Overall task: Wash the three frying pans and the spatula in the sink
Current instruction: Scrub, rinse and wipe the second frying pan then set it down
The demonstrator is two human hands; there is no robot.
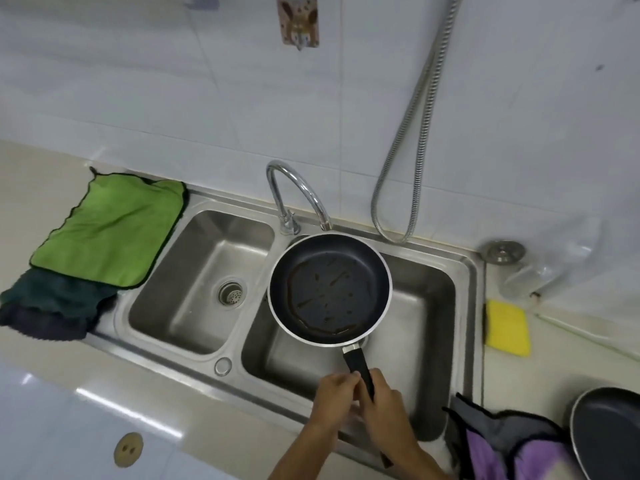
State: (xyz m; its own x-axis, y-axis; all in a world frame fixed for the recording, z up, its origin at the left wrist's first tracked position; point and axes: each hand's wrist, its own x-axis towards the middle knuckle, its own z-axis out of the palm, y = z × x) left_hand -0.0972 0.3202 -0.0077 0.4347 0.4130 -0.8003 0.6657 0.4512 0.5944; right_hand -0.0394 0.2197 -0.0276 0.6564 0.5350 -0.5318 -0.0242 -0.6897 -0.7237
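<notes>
We've got the dirty frying pan point(330, 289) held level over the right basin of the sink point(464, 271), right under the tap point(298, 192), so water should land straight in it. Both hands are wrapped around its black handle: left hand point(334, 393), right hand point(382, 398). A second pan point(609, 431) waits on the worktop point(554, 368) at near right, yellow sponge point(507, 327) close by. No spatula in sight.

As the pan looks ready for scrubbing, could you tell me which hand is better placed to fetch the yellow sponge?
Probably the right hand: the yellow sponge lies on the counter right of the sink, on its side. The left hand can hold the pan handle.
</notes>
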